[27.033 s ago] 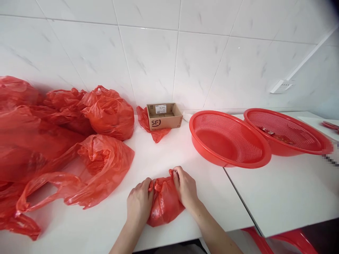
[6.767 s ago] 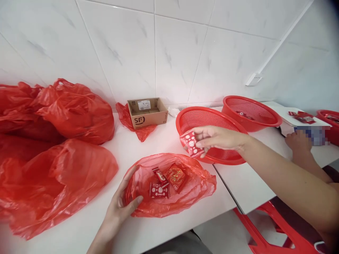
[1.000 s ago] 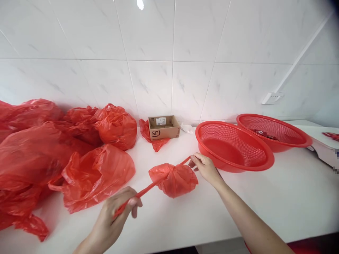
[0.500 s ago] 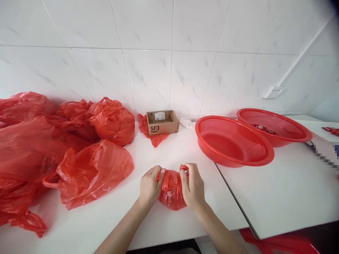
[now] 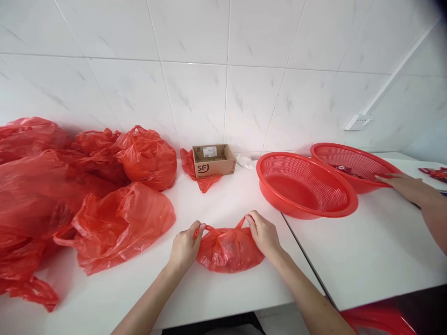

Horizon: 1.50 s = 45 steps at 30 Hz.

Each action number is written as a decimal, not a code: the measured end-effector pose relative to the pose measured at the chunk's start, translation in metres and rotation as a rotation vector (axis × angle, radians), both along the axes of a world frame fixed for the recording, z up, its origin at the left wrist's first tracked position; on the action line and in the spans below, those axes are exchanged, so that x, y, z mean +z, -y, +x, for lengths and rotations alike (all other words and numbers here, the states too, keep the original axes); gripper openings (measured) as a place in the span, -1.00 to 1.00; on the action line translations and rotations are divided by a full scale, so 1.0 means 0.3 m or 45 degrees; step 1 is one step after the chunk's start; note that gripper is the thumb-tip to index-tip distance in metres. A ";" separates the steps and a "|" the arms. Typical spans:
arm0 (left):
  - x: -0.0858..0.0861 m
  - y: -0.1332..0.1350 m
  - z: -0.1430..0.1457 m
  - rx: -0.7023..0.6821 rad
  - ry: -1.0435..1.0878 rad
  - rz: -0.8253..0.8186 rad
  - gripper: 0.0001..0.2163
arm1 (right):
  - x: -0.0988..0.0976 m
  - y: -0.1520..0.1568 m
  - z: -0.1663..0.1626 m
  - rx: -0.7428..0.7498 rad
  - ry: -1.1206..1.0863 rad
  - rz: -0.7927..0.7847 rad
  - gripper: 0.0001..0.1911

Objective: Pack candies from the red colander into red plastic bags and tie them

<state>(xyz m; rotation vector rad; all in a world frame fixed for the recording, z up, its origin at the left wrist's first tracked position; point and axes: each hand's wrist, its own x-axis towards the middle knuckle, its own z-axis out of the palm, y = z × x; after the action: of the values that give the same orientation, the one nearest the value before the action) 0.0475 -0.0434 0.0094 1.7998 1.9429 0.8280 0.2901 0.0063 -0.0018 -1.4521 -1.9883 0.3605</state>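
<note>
A small red plastic bag (image 5: 230, 251) rests on the white table in front of me, its top stretched sideways between my hands. My left hand (image 5: 186, 246) is closed on one handle of the bag. The other handle is pinched in my right hand (image 5: 264, 232), a little higher. Something bulges inside the bag, but the red film hides what it is. Left of my left hand lies a larger, slack red plastic bag (image 5: 122, 228) with its mouth gaping.
Several filled red bags (image 5: 150, 160) crowd the left. A cardboard box (image 5: 214, 167) stands by the wall. Two red plastic baskets, one nearer (image 5: 303, 211) and one farther (image 5: 349, 149), sit right. Another person's hand (image 5: 401, 181) reaches to the farther basket's rim. A seam (image 5: 303, 251) divides the tables.
My hands have moved apart, pulling the bag's handles outward, so the bag looks wider and flatter. Another person's arm has come in from the right to the farther basket.
</note>
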 end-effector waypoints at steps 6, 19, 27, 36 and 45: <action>0.033 0.045 0.047 -0.002 -0.008 0.047 -0.67 | 0.062 0.075 -0.034 -0.112 -0.092 -0.044 -0.67; -0.045 0.019 0.150 -0.119 -0.105 -0.143 -0.73 | -0.046 0.125 -0.114 -0.013 0.026 -0.236 -0.68; -0.023 0.029 0.052 -0.117 0.221 -0.247 -0.64 | -0.043 0.106 -0.043 -0.053 -0.433 -0.383 -0.61; -0.007 0.221 -0.144 -0.181 0.429 -0.319 -0.60 | -0.068 0.099 0.084 -0.270 -0.374 -0.285 -0.50; 0.032 0.240 -0.139 -0.068 0.503 -0.159 -0.65 | 0.030 0.094 0.098 -0.215 -0.409 -0.282 -0.51</action>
<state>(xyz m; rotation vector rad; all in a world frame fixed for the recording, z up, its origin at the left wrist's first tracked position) 0.0058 -0.1154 0.0191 1.4773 1.6474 0.9391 0.3196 -0.0218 0.0071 -1.5720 -1.5981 0.7096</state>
